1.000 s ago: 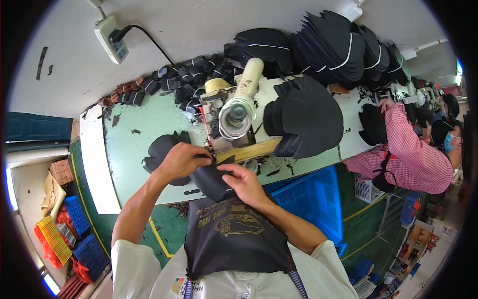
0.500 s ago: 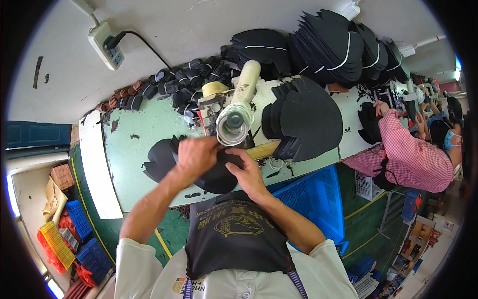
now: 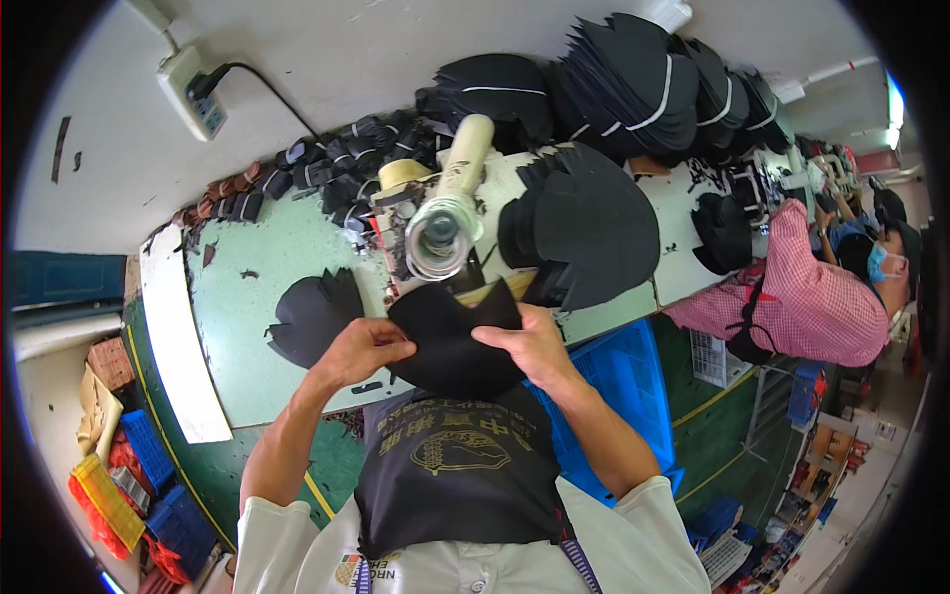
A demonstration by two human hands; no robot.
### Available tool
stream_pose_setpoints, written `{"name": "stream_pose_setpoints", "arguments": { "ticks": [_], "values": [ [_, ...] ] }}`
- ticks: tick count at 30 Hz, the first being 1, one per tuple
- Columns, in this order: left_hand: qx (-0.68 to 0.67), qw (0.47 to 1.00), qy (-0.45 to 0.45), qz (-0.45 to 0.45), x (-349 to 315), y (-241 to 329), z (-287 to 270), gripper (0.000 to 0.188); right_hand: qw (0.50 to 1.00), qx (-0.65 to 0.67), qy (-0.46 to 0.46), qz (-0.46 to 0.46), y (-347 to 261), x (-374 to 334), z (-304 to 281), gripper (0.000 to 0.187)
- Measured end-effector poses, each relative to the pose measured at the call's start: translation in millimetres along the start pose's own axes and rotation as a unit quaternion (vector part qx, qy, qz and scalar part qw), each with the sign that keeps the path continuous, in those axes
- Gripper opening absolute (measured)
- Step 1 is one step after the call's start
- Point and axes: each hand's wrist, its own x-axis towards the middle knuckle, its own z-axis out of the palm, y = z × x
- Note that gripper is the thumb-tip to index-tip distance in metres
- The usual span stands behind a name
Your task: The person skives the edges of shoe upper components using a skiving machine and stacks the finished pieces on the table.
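A curved black cut piece of sheet material [image 3: 453, 346] is held up between my two hands at the bench's front edge. My left hand [image 3: 368, 348] pinches its left side with thumb and fingers. On its right side, my right hand [image 3: 529, 345] grips it, thumb on top and fingers underneath. Just beyond stands a pale machine [image 3: 465, 163] with a round, clear-wrapped end. Another black piece [image 3: 317, 322] lies flat on the bench to the left. A thick stack of similar black pieces [image 3: 594, 223] lies to the right of the machine.
Tied black bundles [image 3: 633, 89] line the wall behind the pale green bench [image 3: 237, 287]. A blue crate [image 3: 623, 386] stands below the bench at right. Farther right, a co-worker in a pink checked top [image 3: 802, 307] sits at another station. A power strip [image 3: 193, 94] hangs on the wall.
The black piece has come away from the machine toward me and is now spread between both hands. My left hand has moved nearer and lower. The view has shifted slightly.
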Motion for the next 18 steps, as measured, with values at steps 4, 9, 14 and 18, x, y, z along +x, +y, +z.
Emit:
{"name": "stream_pose_setpoints", "arguments": {
  "ticks": [4,9,14,18],
  "values": [
    [0.022,0.998,-0.05,-0.023,-3.1,0.8,1.2,0.021,0.994,-0.072,0.047,-0.061,3.5,-7.3,-16.5,0.023],
    [-0.008,0.998,0.06,-0.012,20.6,-6.5,6.5,0.02,0.906,-0.324,-0.047,-0.27,-20.7,-6.0,-27.4,0.041],
    [0.098,0.979,0.18,-0.005,37.4,13.7,23.0,0.021,0.831,-0.49,-0.005,-0.263,-21.7,3.9,-20.2,0.033],
    [0.195,0.954,0.228,0.018,49.9,13.3,23.7,0.02,0.794,-0.554,-0.01,-0.249,-32.2,13.1,-5.1,0.032]
  ]
}}
